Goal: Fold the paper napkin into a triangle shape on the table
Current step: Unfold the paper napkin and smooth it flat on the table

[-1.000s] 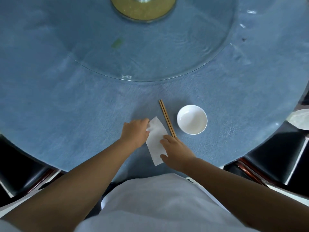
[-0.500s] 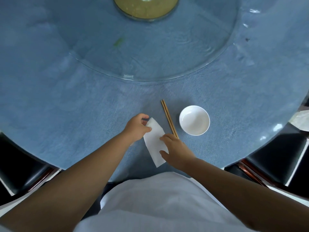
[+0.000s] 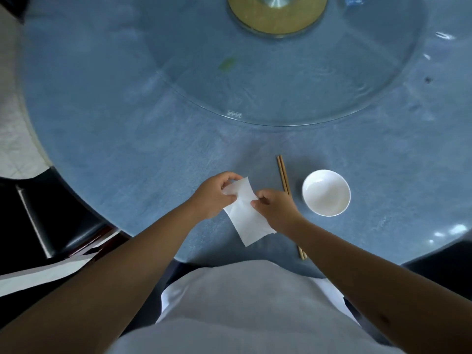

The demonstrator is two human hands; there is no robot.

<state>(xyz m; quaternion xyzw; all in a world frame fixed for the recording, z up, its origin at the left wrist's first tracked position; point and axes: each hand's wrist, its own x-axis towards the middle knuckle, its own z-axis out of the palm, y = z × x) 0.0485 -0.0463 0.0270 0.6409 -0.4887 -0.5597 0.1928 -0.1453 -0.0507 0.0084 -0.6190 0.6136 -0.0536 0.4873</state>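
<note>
Blue table (image 3: 127, 139), napkin (image 3: 246, 221) pinched by both hands, long axis near-to-far

Napkin (image 3: 244, 215), lower centre: thin white paper, matt, soft, lightly creased. Table (image 3: 127, 149): blue cloth-like covering, matt, finely textured. Turntable (image 3: 281, 80), upper centre: clear glass, glossy, reflective. Hub (image 3: 277, 15), top: brassy disc with brushed metal cone. Chopsticks (image 3: 283, 175), centre right: brown wood, smooth. Bowl (image 3: 326, 192), right: white ceramic-looking, glossy.
</note>
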